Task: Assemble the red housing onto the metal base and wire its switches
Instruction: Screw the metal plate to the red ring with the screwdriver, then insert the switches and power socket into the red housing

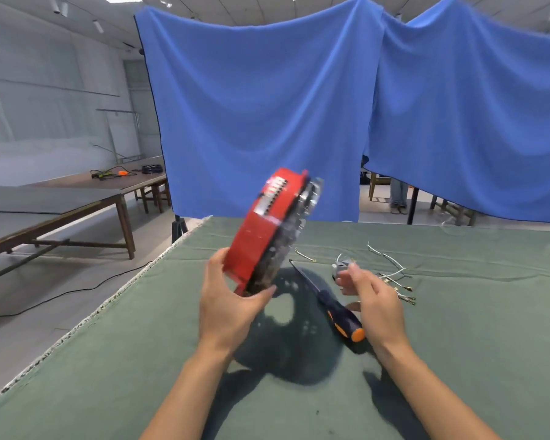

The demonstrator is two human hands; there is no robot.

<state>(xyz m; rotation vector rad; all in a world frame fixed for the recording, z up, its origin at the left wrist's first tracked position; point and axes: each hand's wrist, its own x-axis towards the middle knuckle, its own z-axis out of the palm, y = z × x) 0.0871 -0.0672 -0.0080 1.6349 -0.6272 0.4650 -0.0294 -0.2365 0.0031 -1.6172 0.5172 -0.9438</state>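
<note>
Housing (261, 230) gripped by left hand (229, 300) above table (140, 360); right hand (375, 300) loose beside screwdriver (327, 300).

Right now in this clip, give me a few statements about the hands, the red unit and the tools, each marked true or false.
1. The left hand holds the red housing tilted above the table. True.
2. The screwdriver is in the right hand. False: it lies on the table beside the right hand.
3. Loose wires lie on the table. True.
4. The table cover is blue. False: it is green; the blue cloth hangs behind.
</note>
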